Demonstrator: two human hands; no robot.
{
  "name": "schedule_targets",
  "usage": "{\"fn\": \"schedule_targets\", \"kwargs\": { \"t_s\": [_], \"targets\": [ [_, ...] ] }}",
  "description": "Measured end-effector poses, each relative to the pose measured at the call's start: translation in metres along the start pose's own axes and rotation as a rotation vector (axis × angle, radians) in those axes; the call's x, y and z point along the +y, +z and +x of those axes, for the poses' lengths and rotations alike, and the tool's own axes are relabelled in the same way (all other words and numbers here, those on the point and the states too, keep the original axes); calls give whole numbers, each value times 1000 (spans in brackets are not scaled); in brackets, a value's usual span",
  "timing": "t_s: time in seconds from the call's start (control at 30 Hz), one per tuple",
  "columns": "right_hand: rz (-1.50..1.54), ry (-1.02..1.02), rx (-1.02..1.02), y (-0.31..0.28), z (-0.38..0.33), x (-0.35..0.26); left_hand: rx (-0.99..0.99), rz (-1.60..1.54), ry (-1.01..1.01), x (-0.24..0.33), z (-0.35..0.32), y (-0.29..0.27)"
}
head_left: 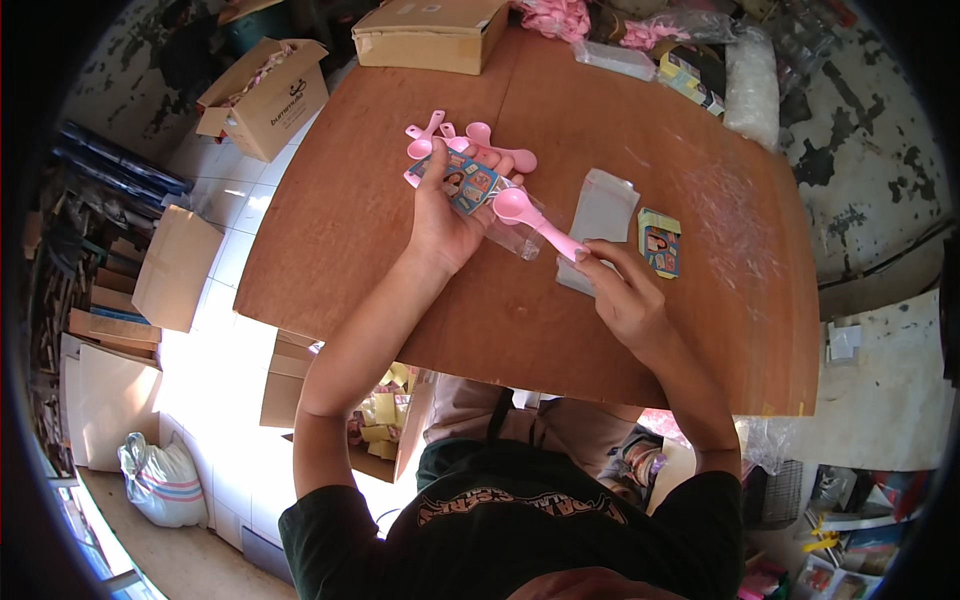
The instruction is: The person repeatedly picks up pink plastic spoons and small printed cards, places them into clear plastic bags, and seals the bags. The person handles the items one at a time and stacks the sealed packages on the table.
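Observation:
My left hand [447, 215] is closed around a blue printed card [466, 183] and a clear plastic bag [517, 236] that hangs from it. Between the thumb and fingers of my right hand [625, 295] is the handle of a pink measuring spoon [541, 223]. Its bowl end reaches to the fingers of my left hand, beside the bag; whether it touches the bag I cannot tell. Several more pink spoons [478, 133] lie on the table just beyond my left hand, which partly hides them.
The brown wooden table [360, 260] bears a stack of clear bags [603, 215] and a pile of printed cards [659, 243] on the right. A cardboard box [430, 38] stands at the far edge, near pink items [553, 18] and a bubble-wrap roll [751, 90]. An open carton [268, 100] is at far left.

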State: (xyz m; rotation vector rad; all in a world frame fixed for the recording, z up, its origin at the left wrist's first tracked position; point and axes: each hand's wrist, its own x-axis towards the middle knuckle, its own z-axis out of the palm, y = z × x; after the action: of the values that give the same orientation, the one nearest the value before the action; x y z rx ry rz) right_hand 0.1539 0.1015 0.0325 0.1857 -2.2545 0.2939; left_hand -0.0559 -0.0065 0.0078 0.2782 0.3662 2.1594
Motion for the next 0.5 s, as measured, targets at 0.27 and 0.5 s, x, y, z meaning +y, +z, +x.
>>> {"fn": "schedule_targets", "kwargs": {
  "t_s": [0.27,0.5],
  "targets": [
    [6,-4,-4,6,3,-1,95,59,-59,-13,-3,4],
    [-72,-127,10,5,8,-2,-1,69,-132,-25,-3,-7]
  ]
}}
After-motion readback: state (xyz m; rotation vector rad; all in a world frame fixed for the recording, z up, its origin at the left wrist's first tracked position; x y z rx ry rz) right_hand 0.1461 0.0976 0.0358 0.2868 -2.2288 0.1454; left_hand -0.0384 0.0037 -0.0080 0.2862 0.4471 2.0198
